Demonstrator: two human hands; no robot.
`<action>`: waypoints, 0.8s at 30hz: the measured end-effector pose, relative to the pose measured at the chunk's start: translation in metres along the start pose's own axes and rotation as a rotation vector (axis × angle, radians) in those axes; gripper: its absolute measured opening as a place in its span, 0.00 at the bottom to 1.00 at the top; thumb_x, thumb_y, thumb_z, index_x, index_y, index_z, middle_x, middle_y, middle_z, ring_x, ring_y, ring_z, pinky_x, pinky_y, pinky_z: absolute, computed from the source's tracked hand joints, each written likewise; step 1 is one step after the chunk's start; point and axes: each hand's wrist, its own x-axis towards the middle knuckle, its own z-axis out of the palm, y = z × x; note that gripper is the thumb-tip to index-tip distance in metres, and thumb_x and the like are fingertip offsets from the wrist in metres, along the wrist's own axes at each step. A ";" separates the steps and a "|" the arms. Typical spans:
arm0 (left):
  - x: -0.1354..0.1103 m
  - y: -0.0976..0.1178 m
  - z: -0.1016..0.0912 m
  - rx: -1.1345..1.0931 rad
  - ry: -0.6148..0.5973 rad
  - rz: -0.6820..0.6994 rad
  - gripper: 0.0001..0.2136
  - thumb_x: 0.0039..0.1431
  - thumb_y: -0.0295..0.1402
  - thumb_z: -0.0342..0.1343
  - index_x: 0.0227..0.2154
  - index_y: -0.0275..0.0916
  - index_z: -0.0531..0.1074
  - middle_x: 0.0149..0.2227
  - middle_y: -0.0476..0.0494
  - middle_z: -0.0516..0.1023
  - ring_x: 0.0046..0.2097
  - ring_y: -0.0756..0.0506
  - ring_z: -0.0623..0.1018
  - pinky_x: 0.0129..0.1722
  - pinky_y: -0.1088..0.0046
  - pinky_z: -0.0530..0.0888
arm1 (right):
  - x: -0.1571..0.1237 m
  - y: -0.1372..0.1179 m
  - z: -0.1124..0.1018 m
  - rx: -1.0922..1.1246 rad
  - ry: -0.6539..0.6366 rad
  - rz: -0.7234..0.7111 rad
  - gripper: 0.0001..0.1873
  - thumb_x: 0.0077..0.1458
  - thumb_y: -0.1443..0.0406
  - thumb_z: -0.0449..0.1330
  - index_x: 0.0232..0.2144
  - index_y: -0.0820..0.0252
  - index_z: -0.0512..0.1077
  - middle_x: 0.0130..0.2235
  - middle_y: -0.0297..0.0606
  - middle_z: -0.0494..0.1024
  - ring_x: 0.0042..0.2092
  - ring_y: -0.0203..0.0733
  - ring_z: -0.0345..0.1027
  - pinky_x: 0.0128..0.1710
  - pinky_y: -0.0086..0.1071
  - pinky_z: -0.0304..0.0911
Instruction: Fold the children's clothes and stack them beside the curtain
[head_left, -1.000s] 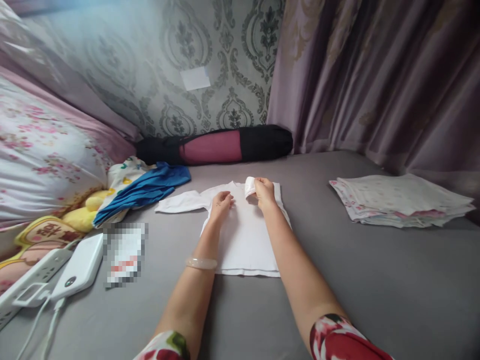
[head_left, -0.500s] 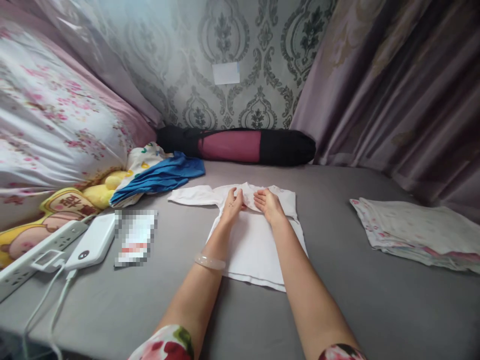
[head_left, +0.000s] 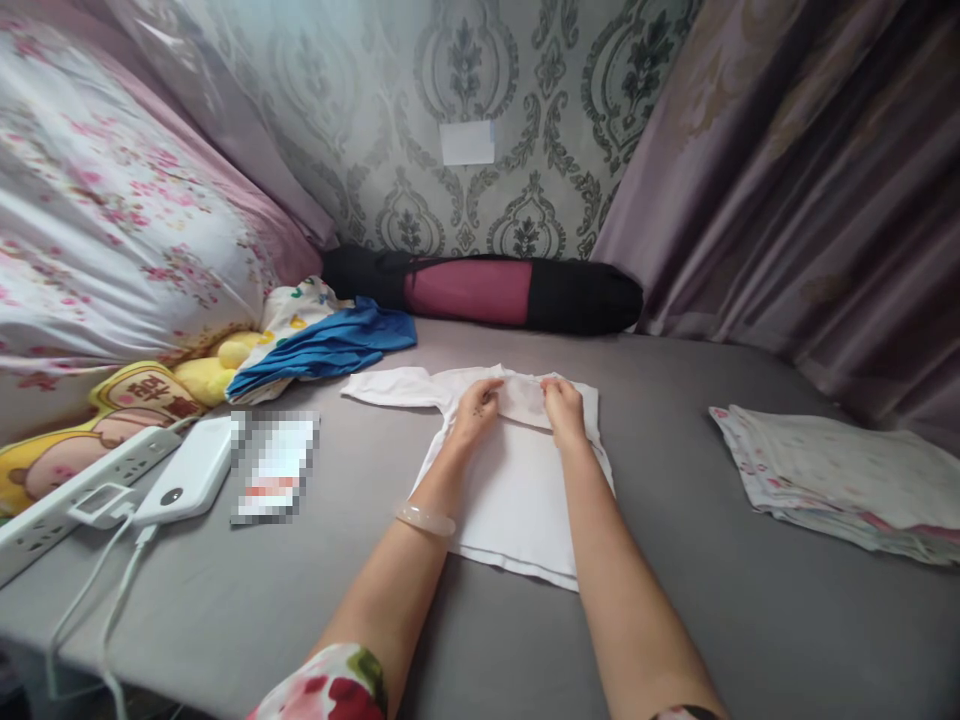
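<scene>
A small white long-sleeved shirt [head_left: 517, 490] lies flat on the grey surface, its hem toward me. One sleeve [head_left: 394, 387] stretches out to the left, while the other appears folded across the chest. At the upper chest, left of the neckline, my left hand [head_left: 477, 410] has its fingers curled and pinched on the fabric. My right hand [head_left: 564, 408] pinches the shirt near the right shoulder. Some cloth under both hands is hidden. A pale bangle [head_left: 425, 519] circles my left wrist.
Left are a power strip [head_left: 67, 500], a white power bank [head_left: 191, 470] with cables, a blurred-out packet [head_left: 277, 468], a yellow plush [head_left: 142, 395] and blue cloth [head_left: 337, 345]. A black-and-maroon roll [head_left: 469, 290] lies along the wall. Folded cloths [head_left: 840, 475] are stacked right.
My fingers have gone from loosely extended to pinched on the shirt. My hands have moved slightly farther apart. The whole view has shifted a little.
</scene>
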 end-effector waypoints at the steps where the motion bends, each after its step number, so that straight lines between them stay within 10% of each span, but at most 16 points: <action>1: 0.000 0.000 0.000 0.015 -0.009 0.038 0.20 0.55 0.22 0.46 0.48 0.34 0.74 0.50 0.39 0.77 0.51 0.44 0.75 0.54 0.68 0.69 | -0.002 -0.001 0.001 -0.085 -0.004 -0.023 0.20 0.59 0.64 0.45 0.44 0.61 0.74 0.47 0.44 0.78 0.50 0.45 0.70 0.49 0.33 0.64; 8: -0.006 0.004 -0.005 0.358 -0.138 0.049 0.27 0.54 0.21 0.45 0.58 0.39 0.66 0.60 0.40 0.68 0.62 0.40 0.65 0.62 0.56 0.58 | -0.028 -0.002 0.015 -0.615 -0.174 -0.260 0.25 0.63 0.66 0.44 0.60 0.64 0.62 0.65 0.45 0.59 0.66 0.45 0.48 0.64 0.38 0.44; 24: -0.006 0.010 -0.005 0.602 -0.162 -0.083 0.21 0.61 0.29 0.46 0.57 0.42 0.65 0.55 0.39 0.72 0.56 0.38 0.67 0.56 0.58 0.61 | -0.033 0.008 0.014 -0.849 -0.190 -0.026 0.34 0.66 0.53 0.35 0.68 0.66 0.46 0.70 0.51 0.41 0.70 0.53 0.29 0.65 0.51 0.29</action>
